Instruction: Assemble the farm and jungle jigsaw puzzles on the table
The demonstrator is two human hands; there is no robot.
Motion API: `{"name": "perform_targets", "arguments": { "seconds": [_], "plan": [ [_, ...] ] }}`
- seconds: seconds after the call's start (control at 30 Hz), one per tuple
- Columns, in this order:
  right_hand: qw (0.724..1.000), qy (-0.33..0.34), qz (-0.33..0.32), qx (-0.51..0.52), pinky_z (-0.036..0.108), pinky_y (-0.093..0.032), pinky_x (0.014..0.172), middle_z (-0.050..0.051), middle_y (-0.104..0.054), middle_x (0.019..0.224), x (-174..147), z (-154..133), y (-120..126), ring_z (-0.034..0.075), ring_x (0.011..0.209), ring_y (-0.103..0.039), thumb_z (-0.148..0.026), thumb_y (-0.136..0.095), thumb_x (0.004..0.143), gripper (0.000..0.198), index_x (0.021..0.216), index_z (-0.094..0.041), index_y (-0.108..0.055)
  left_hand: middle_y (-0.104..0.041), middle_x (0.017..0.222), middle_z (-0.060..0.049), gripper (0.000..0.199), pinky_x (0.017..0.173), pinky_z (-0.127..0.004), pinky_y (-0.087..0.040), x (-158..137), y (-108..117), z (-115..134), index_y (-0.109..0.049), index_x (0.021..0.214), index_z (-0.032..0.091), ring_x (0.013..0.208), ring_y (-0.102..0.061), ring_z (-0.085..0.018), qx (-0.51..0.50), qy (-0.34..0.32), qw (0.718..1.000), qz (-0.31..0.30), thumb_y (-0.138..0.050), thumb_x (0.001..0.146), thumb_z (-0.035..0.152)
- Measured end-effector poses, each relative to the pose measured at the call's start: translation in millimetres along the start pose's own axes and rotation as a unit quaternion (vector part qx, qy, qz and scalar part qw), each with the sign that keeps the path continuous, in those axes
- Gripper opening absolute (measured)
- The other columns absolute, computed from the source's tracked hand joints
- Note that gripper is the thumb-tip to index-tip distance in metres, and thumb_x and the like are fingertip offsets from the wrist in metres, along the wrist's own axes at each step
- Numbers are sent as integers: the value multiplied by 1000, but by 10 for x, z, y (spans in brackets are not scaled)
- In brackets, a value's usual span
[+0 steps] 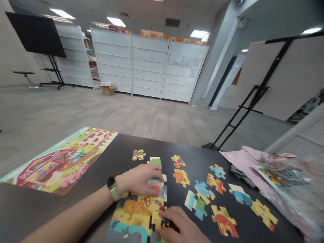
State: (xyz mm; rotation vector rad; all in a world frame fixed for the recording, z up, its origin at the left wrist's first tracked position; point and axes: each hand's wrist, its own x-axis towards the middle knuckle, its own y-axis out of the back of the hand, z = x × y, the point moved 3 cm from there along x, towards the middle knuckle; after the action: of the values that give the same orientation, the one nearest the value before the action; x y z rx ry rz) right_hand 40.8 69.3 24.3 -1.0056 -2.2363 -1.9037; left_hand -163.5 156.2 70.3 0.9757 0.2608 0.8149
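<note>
The partly joined jigsaw puzzle (136,217), with a leopard and a hippo on it, lies on the black table in front of me. My left hand (145,179) rests across its upper end, fingers spread over the pieces. At its right edge, my right hand (178,224) has thumb and forefinger closed on a puzzle piece (164,221), partly hidden by the fingers. Just beyond my left hand lie a green piece (155,161) and a piece with a red-brown stripe (138,154). Several loose pieces, among them an orange-red lion piece (224,221), are scattered to the right.
A finished farm-scene puzzle (63,162) lies at the table's left. Pink cloth (240,160), clear plastic wrapping (291,195) and a picture sheet (280,177) crowd the right edge. Beyond the table are white shelves (149,67), a cardboard box (108,89) and a black stand (249,99).
</note>
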Motion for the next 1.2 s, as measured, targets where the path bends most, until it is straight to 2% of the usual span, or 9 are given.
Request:
{"name": "perform_targets", "arguments": {
  "seconds": [0.13,0.27,0.4,0.57,0.83,0.97,1.2],
  "plan": [
    [1000,-4,-7,5,28,-58,90,9,-70,118,0,-16,21,22,111,-64,-20,-71,91,15,105,-25,-70,-66,110,-4,37,90,-33,-52,-11,7,-1,-71,106,24,98,-67,-25,-4,3,1000,4,-87,73,31],
    [1000,12,-14,-17,29,-58,84,6,-72,112,50,-58,133,22,104,-65,-28,-71,93,10,103,-29,-73,-66,110,-4,38,90,-33,-52,-10,5,-7,-71,106,24,98,-67,-25,-2,3,1000,8,-87,73,33],
    [999,1,-45,-10,28,-57,79,3,-72,110,48,-113,135,19,97,-65,-32,-67,97,12,106,-32,-73,-66,110,-4,38,89,-33,-52,-6,3,-13,-71,106,24,97,-67,-25,-2,3,1000,7,-86,73,33],
    [999,18,-15,-23,30,-55,77,4,-72,109,27,-161,138,20,93,-63,-33,-67,96,12,107,-29,-72,-66,110,-5,36,89,-34,-51,-10,7,-11,-71,106,23,97,-66,-25,-7,3,1000,2,-85,73,30],
    [996,-65,-64,8,35,-55,89,6,-70,121,4,-206,233,24,105,-63,-18,-67,84,28,110,-29,-71,-65,110,-5,34,89,-34,-51,-17,16,12,-71,107,23,97,-66,-25,-9,0,1000,2,-82,76,31],
    [994,-74,-79,8,35,-55,92,6,-69,123,19,-231,256,25,108,-62,-11,-65,79,36,110,-29,-72,-65,111,-4,34,88,-33,-51,-22,13,4,-70,108,24,97,-66,-25,-10,-3,1000,3,-82,77,32],
    [995,-73,-71,-2,34,-55,89,5,-70,119,49,-289,288,24,105,-63,-10,-65,82,32,107,-29,-71,-65,110,-5,35,90,-34,-51,-26,8,-5,-70,108,24,98,-66,-25,-9,-2,1000,4,-82,77,32]
  ]
}}
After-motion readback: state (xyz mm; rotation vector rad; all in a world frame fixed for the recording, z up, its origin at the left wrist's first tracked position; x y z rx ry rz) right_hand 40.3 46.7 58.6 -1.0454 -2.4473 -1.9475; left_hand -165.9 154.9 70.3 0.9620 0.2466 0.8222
